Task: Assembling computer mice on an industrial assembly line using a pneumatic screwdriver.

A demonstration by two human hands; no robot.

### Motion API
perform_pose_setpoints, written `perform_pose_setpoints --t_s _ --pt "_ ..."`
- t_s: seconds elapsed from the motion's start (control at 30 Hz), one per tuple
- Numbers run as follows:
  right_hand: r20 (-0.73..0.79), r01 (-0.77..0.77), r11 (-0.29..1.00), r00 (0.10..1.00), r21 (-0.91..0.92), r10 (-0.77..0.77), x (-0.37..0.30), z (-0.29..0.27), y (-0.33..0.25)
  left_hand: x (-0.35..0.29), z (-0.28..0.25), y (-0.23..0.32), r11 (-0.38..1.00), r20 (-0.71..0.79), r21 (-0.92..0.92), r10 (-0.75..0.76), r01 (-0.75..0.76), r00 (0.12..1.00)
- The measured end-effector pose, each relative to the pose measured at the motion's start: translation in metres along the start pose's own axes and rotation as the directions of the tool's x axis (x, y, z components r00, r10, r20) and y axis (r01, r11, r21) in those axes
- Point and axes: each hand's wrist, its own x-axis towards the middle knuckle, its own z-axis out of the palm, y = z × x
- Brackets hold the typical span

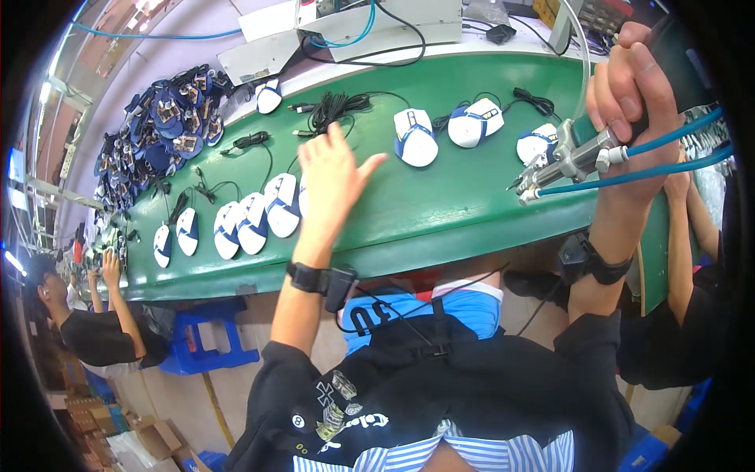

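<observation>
My left hand (334, 169) hovers over the green work surface (440, 203), fingers apart and thumb out to the right. Partly behind its wrist is a white and blue computer mouse (303, 195); whether they touch I cannot tell. Black bundled cable (329, 112) lies just beyond its fingertips. At the upper right, my right hand (637, 90) is wrapped round a metal pneumatic tool (568, 164) with blue hoses. The tool's tip points left, close to another mouse (538, 141). Two more mice (415, 138) (476, 122) rest between my hands, apart from both.
Several corded mice (252, 224) line the left near edge. Beyond them rises a heap of blue mouse parts (169, 118). A metal housing (354, 39) stands at the back. One co-worker (102, 326) sits at the left by a blue stool (208, 342); another's arm (678, 236) reaches in at right.
</observation>
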Motion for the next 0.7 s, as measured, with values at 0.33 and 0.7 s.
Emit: perform_pose_setpoints --t_s 0.33,0.7 --pt "-0.005 -0.058 0.997 0.998 -0.049 0.058 -0.001 0.043 0.023 0.054 0.020 0.037 0.952 0.319 -0.307 0.095 0.008 0.943" --pt "-0.352 -0.156 0.988 0.923 0.020 0.153 0.086 0.083 0.091 0.075 0.044 0.016 -0.765 0.515 -0.246 0.418 0.596 0.748"
